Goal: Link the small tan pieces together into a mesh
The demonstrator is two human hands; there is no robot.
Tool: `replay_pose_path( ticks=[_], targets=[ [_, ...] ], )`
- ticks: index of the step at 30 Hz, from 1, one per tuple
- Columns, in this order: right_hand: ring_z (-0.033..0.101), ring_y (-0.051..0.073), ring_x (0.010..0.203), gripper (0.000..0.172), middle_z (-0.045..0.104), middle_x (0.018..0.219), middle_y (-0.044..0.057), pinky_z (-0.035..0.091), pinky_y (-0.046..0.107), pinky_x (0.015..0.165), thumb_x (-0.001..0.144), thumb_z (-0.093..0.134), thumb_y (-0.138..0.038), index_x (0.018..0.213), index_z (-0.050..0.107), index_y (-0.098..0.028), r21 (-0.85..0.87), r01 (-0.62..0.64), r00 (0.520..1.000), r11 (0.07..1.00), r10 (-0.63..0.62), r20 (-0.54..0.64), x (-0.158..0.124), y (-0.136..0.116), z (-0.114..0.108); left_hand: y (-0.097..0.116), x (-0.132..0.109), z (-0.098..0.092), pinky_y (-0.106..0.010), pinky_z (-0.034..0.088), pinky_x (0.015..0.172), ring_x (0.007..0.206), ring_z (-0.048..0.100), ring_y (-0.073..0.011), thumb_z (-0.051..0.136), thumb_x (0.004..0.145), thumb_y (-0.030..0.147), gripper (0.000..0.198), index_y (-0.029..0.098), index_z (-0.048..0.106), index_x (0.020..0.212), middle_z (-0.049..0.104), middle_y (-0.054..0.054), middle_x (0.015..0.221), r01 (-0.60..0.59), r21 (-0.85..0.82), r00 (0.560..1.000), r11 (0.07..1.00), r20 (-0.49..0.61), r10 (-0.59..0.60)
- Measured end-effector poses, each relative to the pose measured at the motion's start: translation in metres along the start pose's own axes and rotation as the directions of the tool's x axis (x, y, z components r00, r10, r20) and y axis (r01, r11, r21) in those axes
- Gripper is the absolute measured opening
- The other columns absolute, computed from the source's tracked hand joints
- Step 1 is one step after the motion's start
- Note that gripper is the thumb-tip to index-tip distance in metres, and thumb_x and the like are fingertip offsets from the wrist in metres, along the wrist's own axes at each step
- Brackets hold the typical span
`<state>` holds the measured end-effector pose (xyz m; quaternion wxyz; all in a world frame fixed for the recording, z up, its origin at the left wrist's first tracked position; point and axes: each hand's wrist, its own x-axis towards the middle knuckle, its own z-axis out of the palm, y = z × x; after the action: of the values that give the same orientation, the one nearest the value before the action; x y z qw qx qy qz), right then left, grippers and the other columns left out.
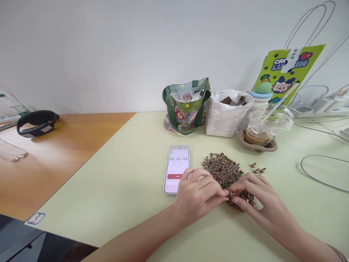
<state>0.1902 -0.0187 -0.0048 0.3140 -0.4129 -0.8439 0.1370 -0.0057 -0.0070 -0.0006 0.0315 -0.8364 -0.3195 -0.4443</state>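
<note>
Between left hand (198, 193) and right hand (265, 202), metal stud (230, 195), stem rightward

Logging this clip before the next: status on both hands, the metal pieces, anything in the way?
Left grip pinched at small metal piece; right grip alongside, contact unclear. Pile of pieces partly hidden by hands. Phone close by, partly behind left.

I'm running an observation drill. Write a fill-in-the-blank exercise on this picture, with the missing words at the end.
The timer on the phone reads ____.
The phone lies to the ____ of the heap of metal pieces, where the left hand and right hand meet.
A ____ sticks up out of the clear cup.
The tall bag behind the cup is mainly ____.

Missing words: 00:03:06; left; straw; green.
</note>
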Motion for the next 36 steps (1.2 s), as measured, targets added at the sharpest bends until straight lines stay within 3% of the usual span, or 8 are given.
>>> replay_pose_path(
  ticks=[15,27,36],
  targets=[
    [0.056,0.019,0.077,0.016,0.062,0.074,0.003,0.041,0.034,0.07,0.088,0.047,-0.029,0.078,0.059,-0.023,-0.006,0.044,0.999,0.999,-0.043,0.03,-0.0036,0.0057,0.0022,-0.0002,-0.0015,0.0009,-0.027,0.032,0.073,0.078,0.054,-0.0119,0.062,0.081,0.03,0.014,0.022,0.057,0.071,0.068,0.009,0.071,-0.031,-0.016,0.999,0.999,0.023,0.031],
    [0.057,0.019,0.081,0.011,0.064,0.079,0.003,0.042,0.035,0.073,0.087,0.049,-0.027,0.088,0.059,-0.023,-0.029,0.065,0.998,0.997,-0.065,0.01,-0.0014,0.0037,0.0015,-0.0002,-0.0015,0.0001,-0.028,0.033,0.074,0.079,0.054,-0.012,0.064,0.08,0.027,0.01,0.022,0.057,0.074,0.068,0.009,0.074,-0.028,-0.019,0.999,0.999,0.045,0.028],
    [0.056,0.019,0.078,0.013,0.062,0.075,0.003,0.041,0.034,0.07,0.087,0.048,-0.028,0.08,0.058,-0.023,-0.029,0.072,0.997,0.997,-0.072,0.006,-0.0012,0.0048,0.0008,0.0006,-0.0018,-0.0002,-0.027,0.033,0.074,0.079,0.054,-0.0118,0.064,0.079,0.028,0.011,0.023,0.058,0.073,0.069,0.01,0.075,-0.037,-0.032,0.998,0.999,0.048,0.039]
  ],
)
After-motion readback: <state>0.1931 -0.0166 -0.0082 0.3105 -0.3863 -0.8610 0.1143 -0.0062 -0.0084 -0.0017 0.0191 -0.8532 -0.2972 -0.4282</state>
